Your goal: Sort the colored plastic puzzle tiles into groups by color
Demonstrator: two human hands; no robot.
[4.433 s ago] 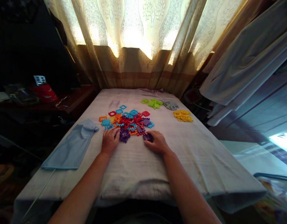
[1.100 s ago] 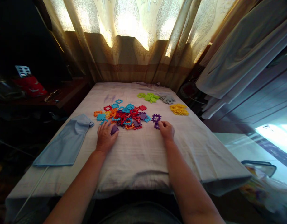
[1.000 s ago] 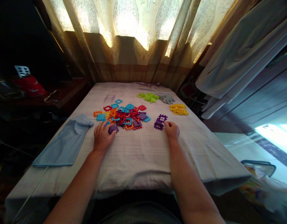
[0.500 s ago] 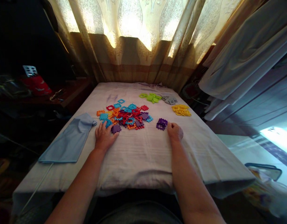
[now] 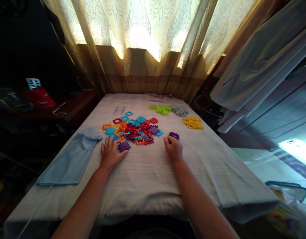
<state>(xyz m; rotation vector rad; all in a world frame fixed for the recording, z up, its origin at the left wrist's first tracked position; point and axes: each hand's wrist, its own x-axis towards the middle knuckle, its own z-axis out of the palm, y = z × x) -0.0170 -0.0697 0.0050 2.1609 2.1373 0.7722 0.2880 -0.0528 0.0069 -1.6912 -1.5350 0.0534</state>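
On the bed-like cloth-covered surface lies a mixed pile of toothed plastic building tiles (image 5: pixel 138 129) in red, blue, orange and purple. My left hand (image 5: pixel 111 153) rests at its near left edge, fingers spread. A purple tile (image 5: pixel 124 146) lies in the gap between its thumb and index finger. My right hand (image 5: pixel 174 147) is closed, knuckles up, to the right of the pile. Just behind it, partly covered by the hand, are other purple tiles (image 5: pixel 174 135). Whatever the right fingers may hold is hidden.
Sorted tiles lie at the back right: green ones (image 5: pixel 163 110), grey ones (image 5: pixel 180 112) and yellow ones (image 5: pixel 193 122). A folded blue cloth (image 5: pixel 70 157) lies on the left. Behind hangs a curtain (image 5: pixel 140 76); at left stands a dark desk (image 5: pixel 75 109) with a red container (image 5: pixel 42 97).
My right hand has moved left, from the right side of the separate purple tiles to in front of them. My left hand stays by the pile. The camera view has tilted slightly up.
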